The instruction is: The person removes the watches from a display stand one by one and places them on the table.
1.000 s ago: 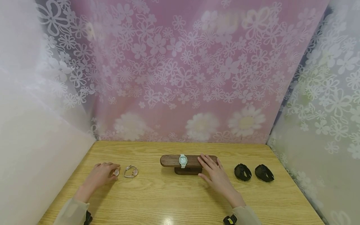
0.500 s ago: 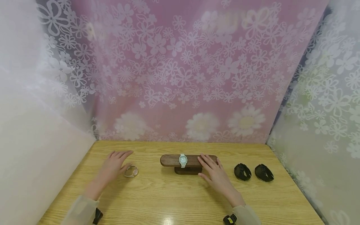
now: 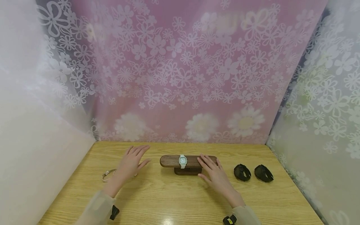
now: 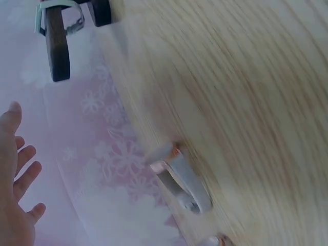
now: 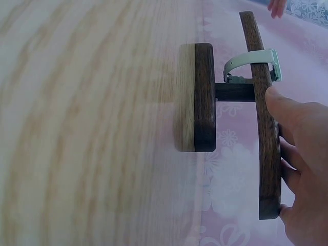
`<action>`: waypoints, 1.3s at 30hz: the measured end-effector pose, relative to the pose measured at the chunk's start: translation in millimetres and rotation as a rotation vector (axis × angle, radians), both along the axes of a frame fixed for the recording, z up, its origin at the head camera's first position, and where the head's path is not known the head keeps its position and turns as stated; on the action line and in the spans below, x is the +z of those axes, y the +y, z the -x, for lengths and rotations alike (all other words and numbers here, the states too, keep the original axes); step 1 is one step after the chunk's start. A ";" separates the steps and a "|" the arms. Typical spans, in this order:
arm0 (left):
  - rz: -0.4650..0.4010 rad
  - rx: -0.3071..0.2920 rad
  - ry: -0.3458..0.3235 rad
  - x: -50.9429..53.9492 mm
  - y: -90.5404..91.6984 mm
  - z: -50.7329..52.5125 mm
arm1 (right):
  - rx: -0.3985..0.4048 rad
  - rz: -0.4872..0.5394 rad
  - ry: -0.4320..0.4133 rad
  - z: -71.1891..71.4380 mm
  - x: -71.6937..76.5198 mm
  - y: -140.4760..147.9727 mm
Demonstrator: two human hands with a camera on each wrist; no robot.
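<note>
My left hand (image 3: 128, 165) hovers over the left part of the table, fingers spread and thumb apart, holding nothing. Left of its wrist lies a watch (image 3: 107, 177) with a pale band. A second light-banded watch is mostly hidden under the hand in the head view; in the left wrist view, one watch (image 4: 182, 179) shows whole, the other (image 4: 218, 241) only at the bottom edge. At centre stands a dark wooden watch stand (image 3: 168, 161) with a mint-green watch (image 3: 182, 160) around its bar. My right hand (image 3: 216, 176) rests its extended fingers on the bar's right end.
Two black rounded objects (image 3: 242, 172) lie on the wooden table (image 3: 168, 200), right of the stand. A pink flowered curtain (image 3: 180, 78) hangs behind the table's back edge, with pale walls on both sides.
My left hand has left the leftmost watch and moved right, past the second watch toward the stand, its fingers spreading. The right hand and stand keep their places.
</note>
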State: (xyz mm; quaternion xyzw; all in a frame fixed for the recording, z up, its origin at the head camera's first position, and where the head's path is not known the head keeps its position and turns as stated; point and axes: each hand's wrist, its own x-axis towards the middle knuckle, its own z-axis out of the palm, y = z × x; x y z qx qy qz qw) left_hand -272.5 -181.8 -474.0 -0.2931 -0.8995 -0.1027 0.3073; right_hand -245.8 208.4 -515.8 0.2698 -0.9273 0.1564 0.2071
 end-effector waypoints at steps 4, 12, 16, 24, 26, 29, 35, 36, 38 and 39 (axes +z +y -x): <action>-0.004 -0.019 -0.028 2.1 19.6 1.7 | -0.003 -0.008 -0.022 -0.3 0.7 0.3; -0.024 -0.070 -0.015 0.1 56.7 7.1 | -0.011 -0.010 -0.013 -0.6 1.8 1.1; -0.030 -0.093 -0.064 -1.7 75.3 7.0 | -0.002 0.002 0.019 -0.9 1.3 1.2; -0.024 -0.114 -0.157 -8.7 108.3 11.0 | 0.002 0.014 -0.009 -1.3 2.4 0.4; -0.013 -0.112 -0.176 -11.2 114.0 11.9 | 0.003 0.015 -0.011 -1.1 2.3 0.4; 0.010 -0.105 -0.205 -14.6 120.4 12.9 | 0.005 0.006 -0.002 -1.1 2.2 0.6; 0.028 -0.092 -0.233 -18.6 127.8 14.1 | 0.009 -0.002 -0.012 -1.6 2.5 1.2; 0.027 -0.093 -0.229 -19.3 128.8 14.5 | 0.009 -0.002 -0.011 -1.5 2.3 1.2; 0.025 -0.095 -0.224 -20.5 130.5 15.0 | 0.008 -0.005 -0.008 -1.5 2.3 1.4; 0.022 -0.095 -0.226 -21.0 131.3 15.3 | 0.009 -0.006 -0.004 -1.5 2.0 1.6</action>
